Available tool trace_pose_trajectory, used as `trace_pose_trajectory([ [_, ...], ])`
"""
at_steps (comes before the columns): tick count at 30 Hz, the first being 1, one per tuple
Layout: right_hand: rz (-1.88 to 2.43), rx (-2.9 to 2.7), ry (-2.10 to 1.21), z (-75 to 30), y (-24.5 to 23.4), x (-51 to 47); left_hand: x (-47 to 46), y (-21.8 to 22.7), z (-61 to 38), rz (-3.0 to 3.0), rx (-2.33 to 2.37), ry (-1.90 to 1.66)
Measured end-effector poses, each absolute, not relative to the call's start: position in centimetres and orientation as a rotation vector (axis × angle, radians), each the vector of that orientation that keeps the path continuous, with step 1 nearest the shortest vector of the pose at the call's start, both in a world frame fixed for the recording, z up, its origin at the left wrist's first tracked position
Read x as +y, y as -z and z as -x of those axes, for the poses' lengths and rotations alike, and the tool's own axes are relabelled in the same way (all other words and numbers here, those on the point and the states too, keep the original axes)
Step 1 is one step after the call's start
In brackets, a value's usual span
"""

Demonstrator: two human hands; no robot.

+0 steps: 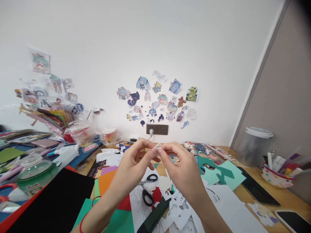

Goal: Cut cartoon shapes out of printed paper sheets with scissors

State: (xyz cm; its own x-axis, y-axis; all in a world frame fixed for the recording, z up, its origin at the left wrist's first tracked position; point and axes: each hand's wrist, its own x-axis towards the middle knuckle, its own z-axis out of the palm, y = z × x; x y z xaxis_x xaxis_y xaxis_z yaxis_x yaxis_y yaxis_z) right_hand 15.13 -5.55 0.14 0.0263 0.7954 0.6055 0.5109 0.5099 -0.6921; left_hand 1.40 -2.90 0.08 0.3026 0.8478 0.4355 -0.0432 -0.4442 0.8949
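In the head view my left hand [136, 158] and my right hand [178, 160] meet above the middle of the desk. Between their fingertips is a small thin white piece [157, 147], looped or folded at the top; its material I cannot make out. Both hands pinch it, thumbs against fingers. Below them lie black-handled scissors [147, 198], partly hidden behind my left hand. A long dark green tool [155, 216] rests on the paper nearer to me. White paper cutouts [181, 210] are scattered between my forearms.
Coloured sheets and a black sheet [58, 197] spread to the left, beside a green jar [36, 174]. At right are mint-green paper [230, 173], a dark tablet [259, 187], a phone [293, 221] and a pen holder [277, 176]. Stickers cover the wall behind a socket [157, 129].
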Motion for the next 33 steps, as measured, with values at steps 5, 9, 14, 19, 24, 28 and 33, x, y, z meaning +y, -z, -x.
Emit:
trace_pose_trajectory([
  [5, 1.195, -1.665, -0.234, -15.4, -0.3, -5.8, -2.8, 0.3, -1.6, -1.712, 0.73, -1.255],
  [9, 1.168, -1.59, -0.324, -15.5, -0.4, -5.6, -2.8, 0.2, -1.6, -1.693, 0.735, -1.251],
  [14, 1.163, -1.461, -0.442, -15.5, -0.4, -5.5, -2.9, -0.2, -1.5, -1.67, 0.751, -1.227],
  [19, 1.099, -1.488, -0.393, -15.4, -0.5, -5.5, -2.9, -0.2, -1.3, -1.642, 0.747, -1.216],
  [24, 1.015, -1.539, -0.343, -15.5, -0.6, -5.5, -2.5, -0.1, -1.2, -1.639, 0.754, -1.235],
  [28, 0.998, -1.493, -0.444, -15.8, -0.6, -5.5, -2.1, -0.2, -0.8, -1.582, 0.71, -1.198],
  [33, 0.958, -1.371, -0.788, -16.2, -0.6, -5.0, -1.3, -0.2, -0.4, -1.469, 0.638, -1.089],
])
